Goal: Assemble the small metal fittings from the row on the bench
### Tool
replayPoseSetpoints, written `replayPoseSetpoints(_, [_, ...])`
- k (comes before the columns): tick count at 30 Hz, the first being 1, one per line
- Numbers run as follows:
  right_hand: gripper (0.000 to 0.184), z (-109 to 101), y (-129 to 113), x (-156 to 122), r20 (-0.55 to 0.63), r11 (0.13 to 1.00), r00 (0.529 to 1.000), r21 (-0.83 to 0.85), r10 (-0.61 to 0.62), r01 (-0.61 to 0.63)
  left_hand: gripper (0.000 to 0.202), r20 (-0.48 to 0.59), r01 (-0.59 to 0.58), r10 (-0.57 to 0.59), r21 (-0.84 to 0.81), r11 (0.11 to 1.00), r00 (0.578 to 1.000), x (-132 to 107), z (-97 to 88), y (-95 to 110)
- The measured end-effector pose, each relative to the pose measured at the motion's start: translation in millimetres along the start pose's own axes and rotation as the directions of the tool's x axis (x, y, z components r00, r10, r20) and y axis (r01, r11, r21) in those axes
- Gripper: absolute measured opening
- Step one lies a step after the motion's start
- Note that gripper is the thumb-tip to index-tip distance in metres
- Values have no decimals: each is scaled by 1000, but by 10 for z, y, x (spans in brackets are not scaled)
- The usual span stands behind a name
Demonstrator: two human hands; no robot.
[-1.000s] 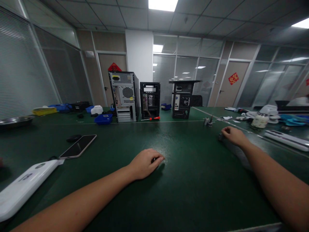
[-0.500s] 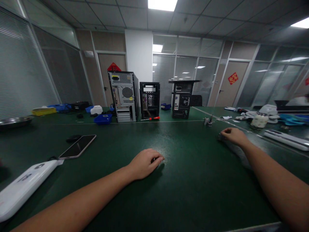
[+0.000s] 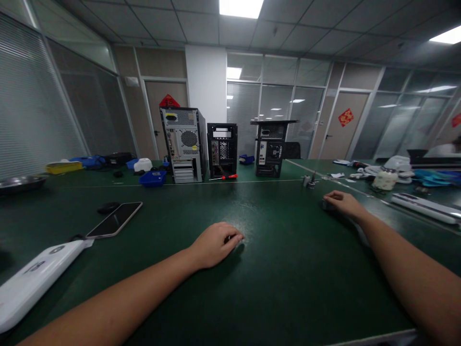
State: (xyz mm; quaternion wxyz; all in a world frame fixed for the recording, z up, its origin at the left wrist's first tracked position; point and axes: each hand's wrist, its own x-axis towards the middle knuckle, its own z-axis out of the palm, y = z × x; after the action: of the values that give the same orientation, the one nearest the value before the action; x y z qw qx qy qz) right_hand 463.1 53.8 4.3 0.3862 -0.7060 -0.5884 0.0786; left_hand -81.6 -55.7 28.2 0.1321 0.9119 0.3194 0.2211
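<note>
Over the middle of the green tabletop (image 3: 284, 269), my left hand (image 3: 216, 245) is closed, thumb and forefinger tips together. Whatever may be between them is hidden or too small to name. Farther off to the right, my right hand (image 3: 344, 203) has its fingers curled down around a small grey piece (image 3: 326, 205) at the table surface, mostly covered by the fingers. Just beyond that hand stand a small metal cylinder (image 3: 306, 181) and a small pointed metal part (image 3: 312, 180).
Three computer cases, one large (image 3: 184, 144), one narrow black (image 3: 222, 151) and one black with an overhanging top (image 3: 270, 148), line the back. A red screwdriver (image 3: 229, 177) lies before them. A phone (image 3: 117, 219) and white device (image 3: 39, 276) are left; a white bar-shaped item (image 3: 425, 207) is right.
My right hand has shifted very slightly left, still curled at the small grey piece. My left hand keeps its place and pose. The whole view has drifted a little.
</note>
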Motion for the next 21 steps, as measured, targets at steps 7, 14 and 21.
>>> replayPoseSetpoints(7, [41,138,-97,7,94,989,985,-19,-144,146,30,3,5,-5,-1,1000,1000,-4,5,-30])
replayPoseSetpoints(14, [36,332,-725,-179,132,952,943,57,-307,302,29,5,8,-8,-6,1000,1000,-25,-63,-3])
replayPoseSetpoints(21, [29,617,-1889,-814,214,752,724,108,-656,650,30,-13,64,-64,8,998,998,-16,-70,-9])
